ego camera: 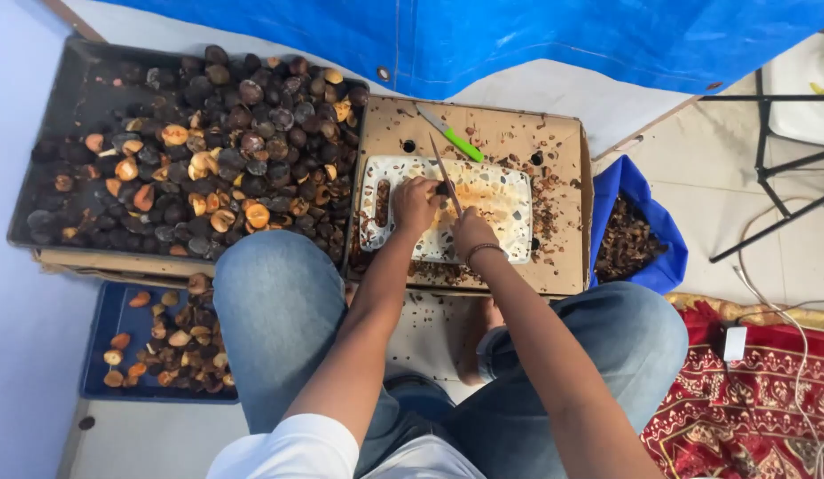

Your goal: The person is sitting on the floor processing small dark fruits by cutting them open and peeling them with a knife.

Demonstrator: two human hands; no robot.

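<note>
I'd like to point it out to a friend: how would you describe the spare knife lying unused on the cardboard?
Find the flat cardboard box in front of the seated person, with the speckled cutting board on it. Just above the board's top edge lies a small knife, set diagonally. Its bright green handle sets it apart from the long knife at the right hand, and no hand touches it.

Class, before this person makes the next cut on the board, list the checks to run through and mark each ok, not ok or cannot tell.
1. Cutting board lies flat on the cardboard: ok.
2. Right hand grips the knife: ok.
3. Left hand steadies the piece: cannot tell, piece hidden.
4. Left fingers away from the blade: not ok, very close.
5. Spare green-handled knife away from the hands: ok.
</note>
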